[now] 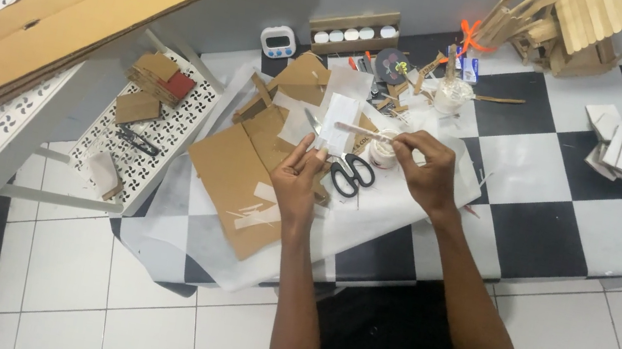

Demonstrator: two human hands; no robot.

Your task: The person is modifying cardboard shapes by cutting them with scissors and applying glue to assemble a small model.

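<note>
Both forearms reach up from the bottom edge over the tiled floor (136,297) onto a black-and-white checked mat (578,205). Largest on it is a long cardboard sheet (75,14) leaning across the mat's far left corner, then a brown cardboard piece (238,174) near its middle. Just beyond that, the left hand (299,177) holds up a small white card (337,124), fingers clamped on its lower edge. The right hand (427,169) pinches a thin white stick (361,131) whose far end lies across the card. Black-handled scissors (351,173) lie between the hands. A small jar (381,151) is half hidden behind the right fingers; the tip of the stick is too small to make out.
</note>
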